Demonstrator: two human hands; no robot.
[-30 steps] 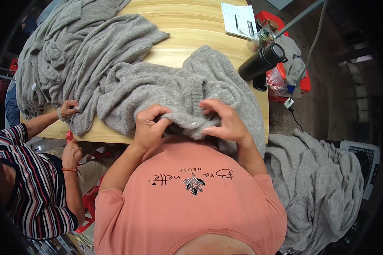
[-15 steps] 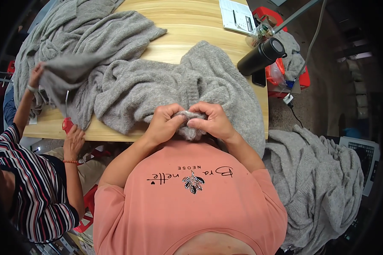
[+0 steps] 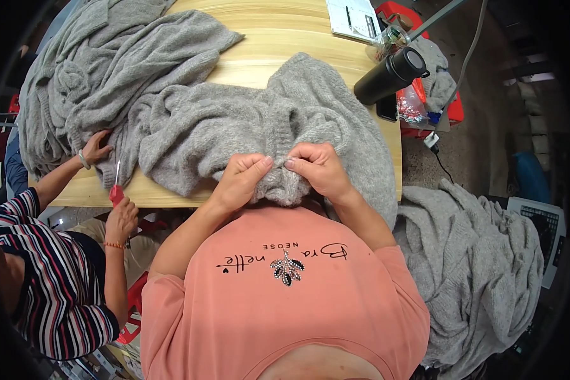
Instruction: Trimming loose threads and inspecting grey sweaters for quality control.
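Note:
A fuzzy grey knit garment lies bunched on the table in front of me, with a ribbed band near its middle. My left hand and my right hand are both closed, thumb against fingers, pinching a bit of this knit close to my chest. A short gap separates the two pinches. Whether a loose strand of yarn is also between them is too small to tell. Part of the garment bulges below my fingertips and hangs toward my shirt.
At left a co-worker holds a red-handled tool with a thin metal shaft against a grey knit pile. A black flask, a phone and a notebook sit at the table's right. More knitwear is heaped at my right.
My hands have moved slightly apart, and the knit between them sits lower. The co-worker's far hand has come down onto the cloth, and the red-handled tool has shifted right.

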